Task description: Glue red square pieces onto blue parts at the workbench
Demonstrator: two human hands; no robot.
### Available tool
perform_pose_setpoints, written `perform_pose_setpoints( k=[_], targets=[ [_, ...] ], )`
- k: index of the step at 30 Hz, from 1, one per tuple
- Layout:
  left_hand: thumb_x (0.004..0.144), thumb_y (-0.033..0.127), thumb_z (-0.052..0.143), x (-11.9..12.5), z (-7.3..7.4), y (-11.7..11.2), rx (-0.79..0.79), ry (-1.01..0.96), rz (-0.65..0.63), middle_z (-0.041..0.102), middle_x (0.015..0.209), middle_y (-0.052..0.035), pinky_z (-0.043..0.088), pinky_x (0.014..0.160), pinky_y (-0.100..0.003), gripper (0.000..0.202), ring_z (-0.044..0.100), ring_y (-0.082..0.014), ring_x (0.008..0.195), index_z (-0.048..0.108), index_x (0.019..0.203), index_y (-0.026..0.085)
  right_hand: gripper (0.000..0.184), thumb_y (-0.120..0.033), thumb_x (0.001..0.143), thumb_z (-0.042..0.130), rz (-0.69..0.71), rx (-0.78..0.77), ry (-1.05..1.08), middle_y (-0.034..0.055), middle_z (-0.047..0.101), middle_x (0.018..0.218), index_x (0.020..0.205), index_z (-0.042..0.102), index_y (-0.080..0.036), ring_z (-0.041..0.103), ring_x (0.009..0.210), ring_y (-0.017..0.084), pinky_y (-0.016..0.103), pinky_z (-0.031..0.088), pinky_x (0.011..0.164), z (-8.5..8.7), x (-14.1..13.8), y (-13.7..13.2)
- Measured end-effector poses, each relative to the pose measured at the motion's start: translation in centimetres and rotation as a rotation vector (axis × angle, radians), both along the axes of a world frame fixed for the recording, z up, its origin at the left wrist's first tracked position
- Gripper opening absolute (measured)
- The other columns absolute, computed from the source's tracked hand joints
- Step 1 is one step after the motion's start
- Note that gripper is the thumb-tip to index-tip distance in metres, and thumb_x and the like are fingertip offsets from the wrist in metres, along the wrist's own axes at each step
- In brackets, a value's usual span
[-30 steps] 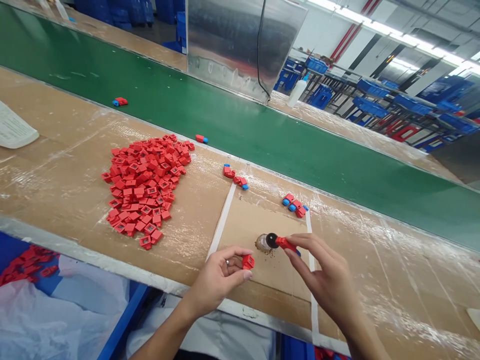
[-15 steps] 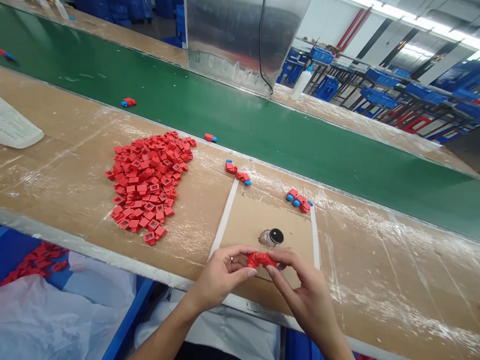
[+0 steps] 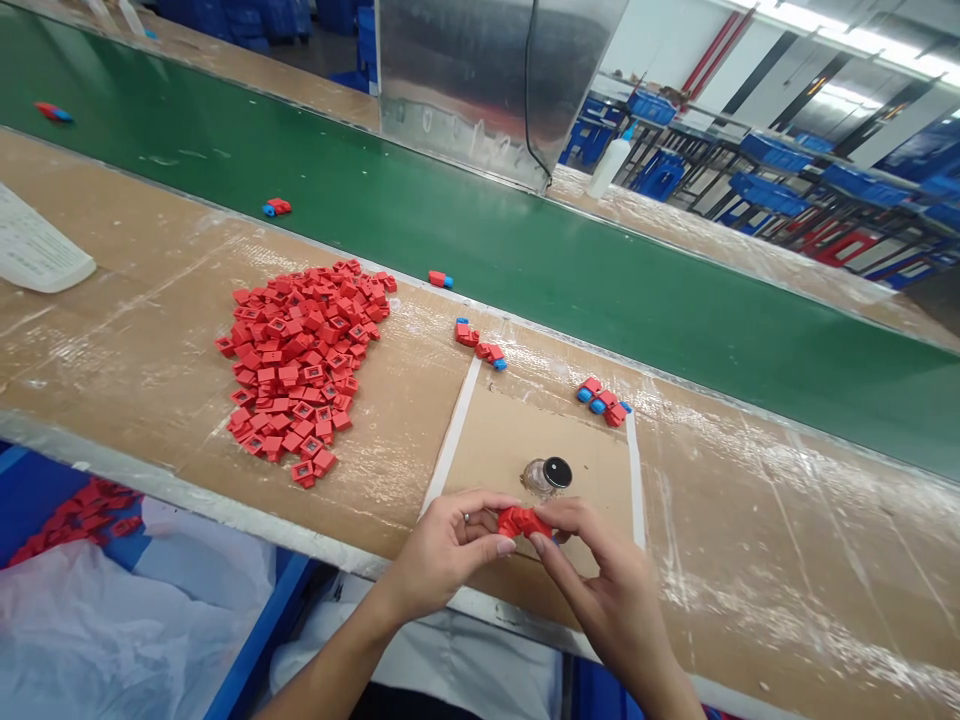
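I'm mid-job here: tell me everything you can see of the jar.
The jar is small, with a clear, glass-like body and a round, glossy black top bearing a small pale spot. It rests on the cardboard between two white strips, top facing the camera; whether it leans, I can't tell. Neither the left hand nor the right hand touches it. Its contents can't be made out.

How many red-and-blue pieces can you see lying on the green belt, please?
3: one piece at far left, a second piece beyond the red heap, and a third piece at the near edge of the green belt. More may lie out of frame.
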State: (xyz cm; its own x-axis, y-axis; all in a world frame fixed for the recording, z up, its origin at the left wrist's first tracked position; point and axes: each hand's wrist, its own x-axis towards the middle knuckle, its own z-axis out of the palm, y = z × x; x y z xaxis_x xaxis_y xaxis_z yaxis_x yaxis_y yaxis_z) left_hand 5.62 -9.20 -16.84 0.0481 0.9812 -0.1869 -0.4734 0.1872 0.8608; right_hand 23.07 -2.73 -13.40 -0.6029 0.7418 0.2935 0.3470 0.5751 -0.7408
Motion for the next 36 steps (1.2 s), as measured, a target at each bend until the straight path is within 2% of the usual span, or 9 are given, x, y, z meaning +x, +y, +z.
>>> perform_pose_setpoints(
  k=[5, 13, 16, 19, 21, 23, 27, 32, 36],
  targets=[
    [0.081, 0.016, 0.069, -0.1, 0.3, 0.1, 0.011, 0.024, -0.002, 0.068, 0.106, -0.0069, 0.051, 0.088, -0.03, 0.025, 0.065, -0.0193, 0.098, 0.072, 0.105, 0.018, 0.009, -0.016, 0.093, 0.057, 0.032, -0.049, 0.004, 0.0028, 0.062, 0.095, 0.098, 0.06, -0.022, 0.061, 0.089, 0.013, 0.022, 0.05, 0.076, -0.7, 0.2, -0.5],
    [0.076, 0.01, 0.068, -0.3, 0.4, 0.2, -0.056, 0.042, -0.073, 0.068, 0.085, -0.0015, 0.05, 0.074, -0.022, 0.021, 0.062, -0.0115, 0.076, 0.075, 0.095, 0.017, 0.01, -0.017, 0.095, 0.053, 0.093, -0.136, -0.044, 0.0029, 0.06, 0.09, 0.093, 0.062, -0.021, 0.06, 0.082, 0.014, 0.023, 0.049, 0.072, -0.8, 0.3, -0.6],
    [0.077, 0.014, 0.069, -0.3, 0.2, 0.2, -0.05, 0.054, -0.08, 0.07, 0.09, -0.0035, 0.05, 0.076, -0.024, 0.021, 0.064, -0.0134, 0.08, 0.074, 0.098, 0.016, 0.009, -0.017, 0.094, 0.054, 0.084, -0.138, -0.009, 0.0037, 0.062, 0.091, 0.094, 0.063, -0.021, 0.062, 0.084, 0.015, 0.024, 0.05, 0.073, -0.9, 0.4, -0.5],
    [0.077, 0.022, 0.074, -0.2, 0.0, 0.2, -0.077, 0.068, -0.051, 0.071, 0.096, -0.0066, 0.051, 0.082, -0.028, 0.032, 0.065, -0.0167, 0.088, 0.069, 0.109, 0.016, 0.009, -0.016, 0.093, 0.056, 0.019, -0.112, 0.068, 0.0055, 0.064, 0.096, 0.096, 0.063, -0.021, 0.064, 0.09, 0.016, 0.026, 0.052, 0.076, -1.1, 0.5, -0.6],
    [0.077, 0.027, 0.075, -0.1, -0.1, 0.2, -0.095, 0.101, -0.035, 0.07, 0.091, -0.0049, 0.051, 0.08, -0.028, 0.041, 0.064, -0.0152, 0.083, 0.065, 0.115, 0.017, 0.011, -0.016, 0.092, 0.057, -0.018, -0.089, 0.087, 0.006, 0.065, 0.099, 0.099, 0.063, -0.021, 0.064, 0.093, 0.017, 0.027, 0.053, 0.079, -1.2, 0.5, -0.7],
    [0.079, 0.032, 0.073, 0.0, 0.0, 0.1, -0.083, 0.144, -0.061, 0.066, 0.082, -0.0015, 0.051, 0.07, -0.025, 0.042, 0.061, -0.0119, 0.072, 0.064, 0.117, 0.018, 0.015, -0.015, 0.092, 0.059, -0.034, -0.063, 0.084, 0.0057, 0.065, 0.102, 0.104, 0.063, -0.022, 0.064, 0.095, 0.016, 0.026, 0.053, 0.08, -1.2, 0.5, -0.8],
    [0.086, 0.033, 0.064, 0.0, 0.6, 0.1, -0.039, 0.241, -0.131, 0.057, 0.07, 0.0025, 0.044, 0.054, -0.021, 0.028, 0.054, -0.009, 0.058, 0.065, 0.109, 0.017, 0.02, -0.013, 0.091, 0.059, -0.027, -0.029, 0.072, 0.0044, 0.065, 0.103, 0.107, 0.063, -0.024, 0.064, 0.096, 0.015, 0.024, 0.053, 0.082, -1.2, 0.6, -0.9],
    [0.088, 0.026, 0.058, -0.2, 0.9, 0.2, -0.02, 0.31, -0.173, 0.055, 0.07, 0.0024, 0.04, 0.055, -0.02, 0.015, 0.051, -0.008, 0.058, 0.065, 0.096, 0.016, 0.018, -0.01, 0.092, 0.056, -0.005, -0.018, 0.075, 0.0053, 0.064, 0.098, 0.103, 0.064, -0.022, 0.064, 0.09, 0.014, 0.023, 0.053, 0.078, -1.6, 0.6, -1.4],
    [0.088, 0.024, 0.055, -0.4, 0.9, 0.2, -0.012, 0.374, -0.238, 0.055, 0.068, 0.0019, 0.039, 0.051, -0.02, 0.013, 0.051, -0.0082, 0.053, 0.063, 0.088, 0.015, 0.015, -0.01, 0.092, 0.054, -0.025, -0.096, 0.094, 0.0037, 0.063, 0.088, 0.096, 0.064, -0.02, 0.063, 0.078, 0.013, 0.022, 0.052, 0.068, -2.0, 0.4, -2.1]
  ],
)
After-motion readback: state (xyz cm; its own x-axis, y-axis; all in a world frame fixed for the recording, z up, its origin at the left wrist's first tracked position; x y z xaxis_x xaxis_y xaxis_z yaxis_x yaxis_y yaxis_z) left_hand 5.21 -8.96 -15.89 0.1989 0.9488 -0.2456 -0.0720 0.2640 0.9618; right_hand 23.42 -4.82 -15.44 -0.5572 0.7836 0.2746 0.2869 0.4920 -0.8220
